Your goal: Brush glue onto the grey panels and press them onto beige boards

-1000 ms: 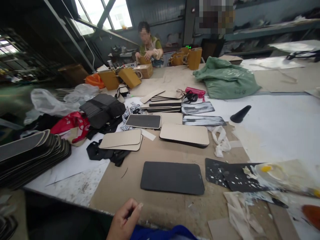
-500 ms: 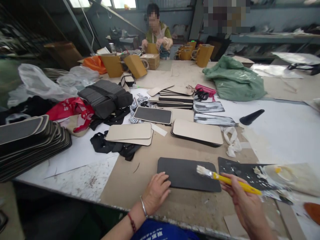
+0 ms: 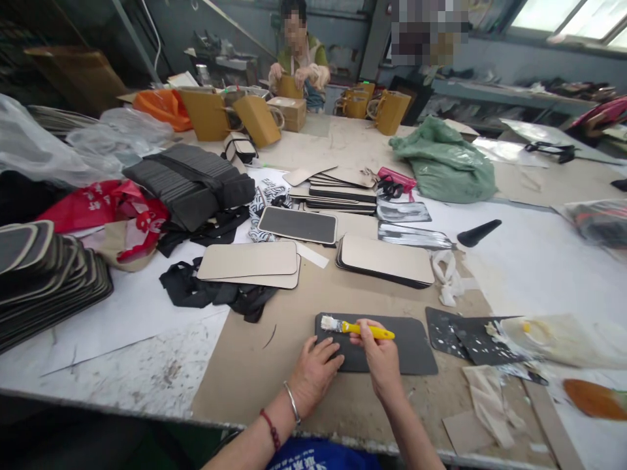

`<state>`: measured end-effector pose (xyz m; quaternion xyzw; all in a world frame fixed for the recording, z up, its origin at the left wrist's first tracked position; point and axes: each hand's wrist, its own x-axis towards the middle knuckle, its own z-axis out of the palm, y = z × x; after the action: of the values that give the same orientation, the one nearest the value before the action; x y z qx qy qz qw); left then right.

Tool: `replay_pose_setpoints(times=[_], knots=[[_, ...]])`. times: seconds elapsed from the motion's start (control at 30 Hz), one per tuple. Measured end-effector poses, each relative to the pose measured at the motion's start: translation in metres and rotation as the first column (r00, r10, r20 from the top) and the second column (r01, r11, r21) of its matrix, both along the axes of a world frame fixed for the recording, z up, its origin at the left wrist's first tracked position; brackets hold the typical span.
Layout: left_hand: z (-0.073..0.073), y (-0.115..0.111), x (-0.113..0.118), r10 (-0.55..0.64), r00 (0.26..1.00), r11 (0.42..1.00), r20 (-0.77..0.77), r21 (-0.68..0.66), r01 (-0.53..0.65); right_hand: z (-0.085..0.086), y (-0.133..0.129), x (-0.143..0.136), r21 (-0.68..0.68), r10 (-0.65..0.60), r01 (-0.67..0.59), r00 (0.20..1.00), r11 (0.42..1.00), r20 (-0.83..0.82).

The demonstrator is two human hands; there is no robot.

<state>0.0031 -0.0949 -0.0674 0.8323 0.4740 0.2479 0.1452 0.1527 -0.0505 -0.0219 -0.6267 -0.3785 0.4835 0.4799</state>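
Workshop table is cluttered, brown card sheet under my work; dark rounded panel lies flat at the near edge. It looks thin, light, semi-stiff and matte, so my left hand is spread flat, pinning its left end. Right hand is closed around 1 yellow brush, bristles touching the panel's top-left corner.
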Motion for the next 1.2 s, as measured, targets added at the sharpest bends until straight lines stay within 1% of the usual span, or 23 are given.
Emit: replay_pose_setpoints(times=[0.07,0.17,0.27,0.37,0.47,0.53,0.6,0.63,0.7,0.77,0.8,0.83,0.9,0.93,0.97,1.0,1.03,1.07,1.1,1.13,1.2], knots=[[0.001,0.001,-0.001,0.000,1.000,1.000,0.019,0.003,0.000,-0.002,0.001,0.007,-0.003,-0.032,0.032,0.998,0.999,0.056],[0.005,0.002,-0.002,-0.020,1.000,1.000,0.015,-0.017,0.020,-0.001,0.000,0.028,0.000,-0.099,0.100,0.983,0.995,0.152],[0.006,0.003,-0.003,-0.042,0.999,0.999,0.012,-0.031,0.042,0.003,-0.002,0.060,0.024,-0.173,0.172,0.956,0.985,0.236],[0.006,0.003,-0.003,-0.028,0.999,0.999,0.020,-0.034,0.029,0.006,-0.003,0.098,0.061,-0.249,0.242,0.924,0.968,0.289],[0.005,0.003,-0.002,-0.021,1.000,0.999,0.017,-0.030,0.021,0.005,-0.003,0.136,0.080,-0.326,0.318,0.878,0.945,0.351],[0.007,0.002,-0.002,-0.033,0.999,0.999,0.011,-0.027,0.033,0.005,-0.004,0.155,0.091,-0.361,0.356,0.835,0.930,0.415],[0.012,0.002,-0.002,-0.041,0.999,0.998,0.009,-0.043,0.041,0.008,-0.006,0.166,0.111,-0.374,0.369,0.792,0.923,0.482],[0.016,0.003,-0.002,-0.044,0.999,0.997,0.014,-0.063,0.045,0.011,-0.009,0.167,0.122,-0.377,0.369,0.775,0.921,0.507],[0.026,0.007,-0.002,-0.033,0.998,0.990,0.048,-0.139,0.040,0.020,-0.017,0.160,0.138,-0.376,0.358,0.773,0.924,0.511],[0.036,0.016,-0.004,0.018,0.991,0.961,0.129,-0.275,0.019,0.030,-0.028,0.142,0.133,-0.347,0.322,0.825,0.937,0.446],[0.040,0.022,-0.005,0.064,0.980,0.931,0.187,-0.365,0.009,0.034,-0.034,0.129,0.118,-0.320,0.298,0.861,0.947,0.397],[0.043,0.029,-0.007,0.127,0.960,0.887,0.251,-0.461,0.004,0.038,-0.040,0.115,0.098,-0.281,0.263,0.894,0.960,0.348],[0.045,0.043,-0.012,0.260,0.890,0.774,0.375,-0.632,0.040,0.041,-0.051,0.083,0.061,-0.190,0.180,0.942,0.982,0.278],[0.043,0.049,-0.015,0.314,0.849,0.721,0.424,-0.689,0.077,0.041,-0.056,0.066,0.047,-0.144,0.137,0.957,0.990,0.251],[0.041,0.053,-0.017,0.353,0.814,0.680,0.462,-0.724,0.116,0.040,-0.059,0.050,0.041,-0.106,0.100,0.968,0.994,0.225],[0.039,0.057,-0.019,0.373,0.788,0.654,0.490,-0.741,0.151,0.038,-0.062,0.034,0.042,-0.074,0.067,0.978,0.997,0.197],[0.036,0.059,-0.020,0.377,0.773,0.644,0.510,-0.744,0.176,0.034,-0.064,0.020,0.047,-0.049,0.042,0.985,0.998,0.168],[0.034,0.059,-0.021,0.368,0.770,0.648,0.521,-0.738,0.190,0.030,-0.065,0.009,0.054,-0.029,0.021,0.989,0.998,0.144],[0.032,0.059,-0.021,0.347,0.778,0.663,0.523,-0.724,0.191,0.026,-0.065,0.000,0.061,-0.013,0.005,0.992,0.998,0.127],[0.032,0.058,-0.022,0.316,0.798,0.688,0.514,-0.703,0.180,0.021,-0.065,-0.005,0.068,-0.002,-0.007,0.993,0.998,0.119],[0.032,0.055,-0.022,0.230,0.862,0.749,0.451,-0.648,0.139,0.014,-0.065,-0.006,0.076,-0.006,-0.004,0.991,0.997,0.131]])
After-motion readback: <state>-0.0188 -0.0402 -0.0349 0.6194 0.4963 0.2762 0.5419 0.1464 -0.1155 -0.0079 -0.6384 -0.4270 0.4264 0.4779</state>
